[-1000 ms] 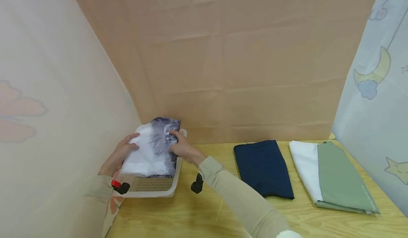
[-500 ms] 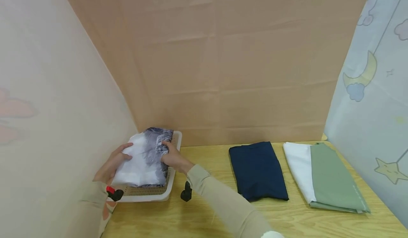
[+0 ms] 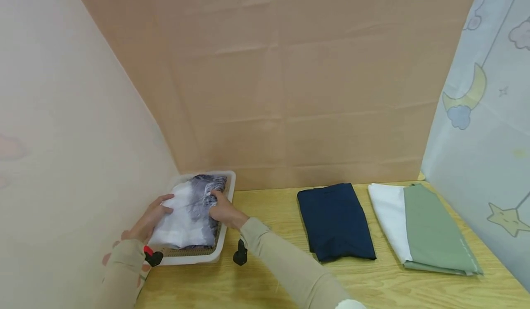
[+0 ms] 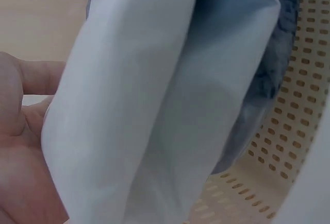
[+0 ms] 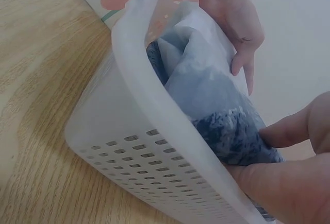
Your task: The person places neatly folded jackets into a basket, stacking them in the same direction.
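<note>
A folded white cloth with a dark blue-grey pattern [image 3: 180, 219] lies tilted inside a white perforated basket [image 3: 188, 259] at the left of the head view. My left hand [image 3: 151, 217] holds its left edge, while my right hand [image 3: 225, 210] grips its right, patterned edge between thumb and fingers. In the right wrist view, the cloth [image 5: 201, 87] bulges up past the basket's rim [image 5: 139, 74], with both hands on it. White folds [image 4: 129, 95] fill most of the left wrist view and hide part of the left hand [image 4: 26, 157].
A folded navy cloth [image 3: 337, 221] lies on the wooden table [image 3: 265, 272] right of the basket. Beyond it lies a folded white and green cloth [image 3: 434, 231]. A brown sheet [image 3: 269, 93] stands behind, with pale printed sheets at both sides.
Both hands have lowered the folded cloth further into the basket, so the basket's back rim now shows above it. The head view has also shifted slightly.
</note>
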`<state>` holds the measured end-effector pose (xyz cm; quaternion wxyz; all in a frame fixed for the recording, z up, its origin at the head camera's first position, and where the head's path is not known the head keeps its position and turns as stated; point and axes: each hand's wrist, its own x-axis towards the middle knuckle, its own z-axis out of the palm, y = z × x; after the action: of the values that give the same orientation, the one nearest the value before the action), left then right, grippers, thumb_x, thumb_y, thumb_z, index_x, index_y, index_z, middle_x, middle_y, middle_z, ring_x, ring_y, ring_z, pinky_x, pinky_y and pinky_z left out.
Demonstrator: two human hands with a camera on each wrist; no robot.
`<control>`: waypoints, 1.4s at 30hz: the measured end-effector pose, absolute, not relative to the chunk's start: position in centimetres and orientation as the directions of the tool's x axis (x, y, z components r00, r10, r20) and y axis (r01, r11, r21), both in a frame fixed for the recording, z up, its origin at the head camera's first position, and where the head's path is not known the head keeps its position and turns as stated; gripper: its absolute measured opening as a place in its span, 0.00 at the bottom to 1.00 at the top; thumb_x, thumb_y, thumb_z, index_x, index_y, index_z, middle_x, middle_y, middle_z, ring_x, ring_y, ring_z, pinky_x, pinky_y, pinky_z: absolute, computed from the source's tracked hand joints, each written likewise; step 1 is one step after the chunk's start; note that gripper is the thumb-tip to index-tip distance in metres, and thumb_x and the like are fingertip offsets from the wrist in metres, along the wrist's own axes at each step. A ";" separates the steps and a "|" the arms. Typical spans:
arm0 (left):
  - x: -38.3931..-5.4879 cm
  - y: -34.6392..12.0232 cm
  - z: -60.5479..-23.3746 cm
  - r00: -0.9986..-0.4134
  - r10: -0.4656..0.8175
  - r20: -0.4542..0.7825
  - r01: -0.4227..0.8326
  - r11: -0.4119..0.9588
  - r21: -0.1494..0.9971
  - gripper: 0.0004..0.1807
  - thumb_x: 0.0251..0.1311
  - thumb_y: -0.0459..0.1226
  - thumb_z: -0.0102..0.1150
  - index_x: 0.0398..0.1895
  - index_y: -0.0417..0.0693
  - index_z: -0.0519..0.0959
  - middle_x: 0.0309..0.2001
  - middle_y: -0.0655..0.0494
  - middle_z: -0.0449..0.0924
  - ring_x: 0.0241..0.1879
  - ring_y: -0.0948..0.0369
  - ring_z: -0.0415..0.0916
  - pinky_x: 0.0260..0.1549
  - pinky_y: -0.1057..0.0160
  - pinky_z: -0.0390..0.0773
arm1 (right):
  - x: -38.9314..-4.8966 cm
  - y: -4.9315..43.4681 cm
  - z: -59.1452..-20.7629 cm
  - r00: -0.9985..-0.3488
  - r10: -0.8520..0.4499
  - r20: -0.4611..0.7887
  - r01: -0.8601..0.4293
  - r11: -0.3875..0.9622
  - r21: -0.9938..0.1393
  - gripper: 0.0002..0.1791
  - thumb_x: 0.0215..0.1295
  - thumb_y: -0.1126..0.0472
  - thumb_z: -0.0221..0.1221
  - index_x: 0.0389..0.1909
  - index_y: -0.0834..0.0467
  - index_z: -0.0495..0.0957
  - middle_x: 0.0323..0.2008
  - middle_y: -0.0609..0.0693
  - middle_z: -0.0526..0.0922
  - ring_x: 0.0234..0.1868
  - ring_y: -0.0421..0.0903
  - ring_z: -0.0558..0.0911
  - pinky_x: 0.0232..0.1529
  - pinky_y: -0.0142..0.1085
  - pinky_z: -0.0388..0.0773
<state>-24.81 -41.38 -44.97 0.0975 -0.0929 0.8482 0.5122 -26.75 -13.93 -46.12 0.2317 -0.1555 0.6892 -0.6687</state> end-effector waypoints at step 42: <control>-25.5 -37.2 -42.6 -0.989 -0.003 -0.146 -0.119 0.590 0.799 0.39 0.83 0.43 0.47 0.84 0.29 0.46 0.82 0.26 0.50 0.80 0.32 0.53 0.76 0.33 0.62 | -26.6 -10.3 -42.5 -0.871 -0.478 -0.111 0.016 0.199 -0.980 0.44 0.74 0.57 0.64 0.85 0.57 0.54 0.79 0.63 0.64 0.77 0.63 0.69 0.70 0.60 0.73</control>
<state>-25.47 -37.25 -42.60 0.0645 -0.0342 0.8892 0.4516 -26.64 -10.29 -42.54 0.2011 -0.1547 0.7476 -0.6137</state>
